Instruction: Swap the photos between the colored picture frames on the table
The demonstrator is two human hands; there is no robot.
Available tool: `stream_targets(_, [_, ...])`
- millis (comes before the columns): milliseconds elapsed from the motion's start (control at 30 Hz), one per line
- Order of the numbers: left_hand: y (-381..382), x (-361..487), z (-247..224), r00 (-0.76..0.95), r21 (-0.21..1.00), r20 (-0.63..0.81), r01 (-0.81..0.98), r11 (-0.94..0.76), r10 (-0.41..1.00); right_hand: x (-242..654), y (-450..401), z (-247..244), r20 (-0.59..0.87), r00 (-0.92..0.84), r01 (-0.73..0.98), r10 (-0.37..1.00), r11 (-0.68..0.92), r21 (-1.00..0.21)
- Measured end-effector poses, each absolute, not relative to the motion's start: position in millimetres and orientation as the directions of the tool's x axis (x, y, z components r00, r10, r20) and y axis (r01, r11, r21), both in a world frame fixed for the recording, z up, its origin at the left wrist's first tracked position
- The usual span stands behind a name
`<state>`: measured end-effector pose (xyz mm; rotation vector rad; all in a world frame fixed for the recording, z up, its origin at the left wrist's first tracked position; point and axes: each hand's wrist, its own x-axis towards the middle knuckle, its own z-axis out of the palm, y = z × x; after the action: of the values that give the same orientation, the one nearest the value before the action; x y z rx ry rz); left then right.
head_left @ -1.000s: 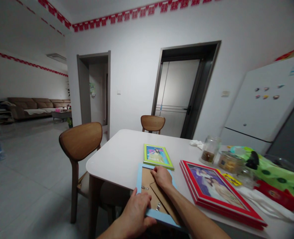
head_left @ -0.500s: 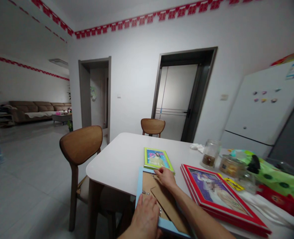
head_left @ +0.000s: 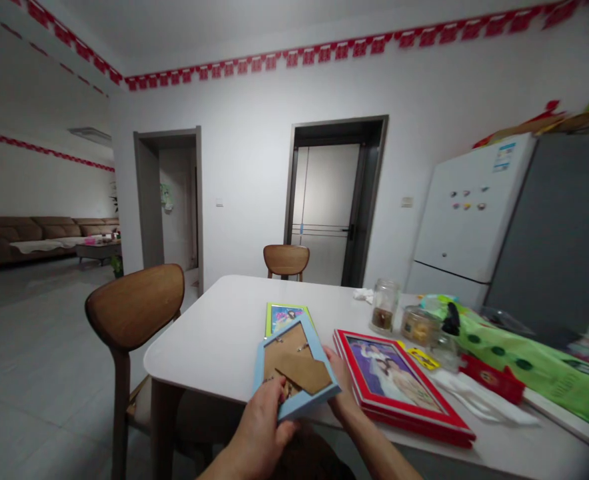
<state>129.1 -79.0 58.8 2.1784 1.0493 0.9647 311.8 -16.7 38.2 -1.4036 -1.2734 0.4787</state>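
A light blue picture frame (head_left: 259, 370), its brown backboard and stand facing up, is tilted above the table's near edge. My left hand (head_left: 264, 423) grips its lower left corner, thumb on the backboard. My right hand (head_left: 342, 387) holds its right side, with the fingers partly hidden behind it. Beyond it a green picture frame (head_left: 279, 317) lies on the white table (head_left: 194, 347), partly covered from view. To the right of my right hand lie stacked red picture frames (head_left: 404, 380), the top one showing a photo.
A glass jar (head_left: 384, 310), a lidded container (head_left: 417, 327), a yellow packet (head_left: 424, 358), a green bag (head_left: 529, 363) and a red box (head_left: 494, 379) crowd the table's right side. Wooden chairs stand at the left (head_left: 139, 307) and far side (head_left: 286, 259).
The blue frame has been lifted and turned, its far end raised. My right hand has moved from the backboard's top to the frame's right side. The view has swung right.
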Motion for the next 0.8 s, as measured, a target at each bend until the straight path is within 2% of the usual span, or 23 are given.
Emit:
stream_targets(133, [-84.2, 123.5, 46.8, 0.509, 0.639, 0.314, 0.511, -0.575, 0.801, 332.8, -7.4, 41.2, 0.317, 0.294, 0.539, 0.902, 0.118, -0.834])
stream_targets(233, [-84.7, 121.5, 33.0, 0.596, 0.529, 0.219, 0.592, -0.608, 0.772, 338.5, -3.1, 36.7, 0.303, 0.253, 0.580, 0.919, 0.107, -0.807])
stream_targets(367, [-84.6, 123.8, 17.2, 0.662, 0.426, 0.067, 0.658, -0.621, 0.747, 317.1, 2.2, 32.4, 0.357, 0.106, 0.779, 0.928, 0.145, -0.610])
stream_targets(433, [-86.1, 125.2, 16.5, 0.677, 0.409, 0.031, 0.663, -0.627, 0.735, 301.7, 7.6, 28.6, 0.336, 0.084, 0.818, 0.938, 0.128, -0.561])
stream_targets(600, [-89.0, 126.4, 23.5, 0.686, 0.396, 0.010, 0.665, -0.633, 0.727, 276.0, 24.2, 12.9, 0.286, 0.125, 0.862, 0.950, 0.038, -0.505])
stream_targets(800, [-89.3, 126.1, 17.9, 0.677, 0.434, 0.092, 0.632, -0.642, 0.730, 274.2, 38.1, 7.6, 0.239, 0.187, 0.873, 0.953, -0.049, -0.486])
